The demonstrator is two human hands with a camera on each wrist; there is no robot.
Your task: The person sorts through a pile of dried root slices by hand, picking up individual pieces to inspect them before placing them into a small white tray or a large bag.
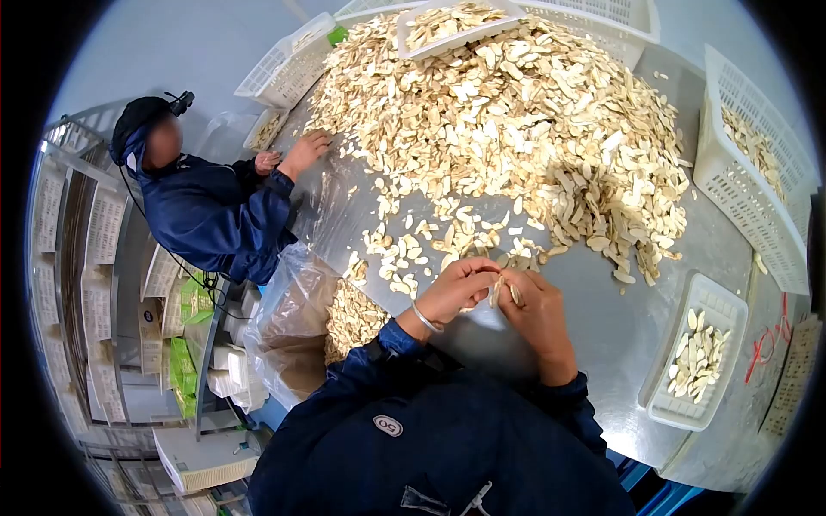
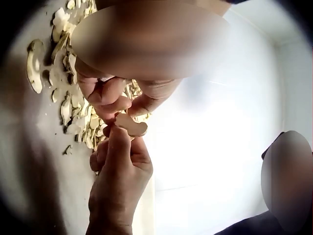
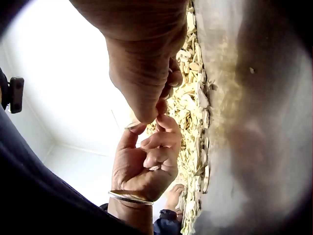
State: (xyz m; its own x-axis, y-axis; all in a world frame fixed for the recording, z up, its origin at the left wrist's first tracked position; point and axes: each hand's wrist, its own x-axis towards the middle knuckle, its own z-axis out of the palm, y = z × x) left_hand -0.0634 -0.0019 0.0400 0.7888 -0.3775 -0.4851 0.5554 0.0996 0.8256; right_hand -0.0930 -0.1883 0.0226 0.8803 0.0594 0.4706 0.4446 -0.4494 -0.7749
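Note:
Both hands meet over the near side of the metal table. My right hand [image 1: 538,314] pinches a pale, brown-edged dried slice [image 2: 132,126] between thumb and fingers; in the left wrist view it is broad with a curved notch. The left hand [image 1: 452,291], with a metal bracelet [image 3: 131,198] on its wrist, grips the slice's other side with thumb and fingertips. A small pale piece [image 3: 155,168] is tucked in the left hand's curled fingers. Loose slices [image 1: 400,249] lie just beyond the hands, in front of a large heap [image 1: 516,103] of the same slices.
A white tray [image 1: 738,320] with some slices stands at right, below a tall white basket [image 1: 757,215]. More baskets line the back. Another person [image 1: 211,202] works at the left edge. An open plastic-lined bag [image 1: 288,314] of slices sits at left, by shelving [image 1: 99,258].

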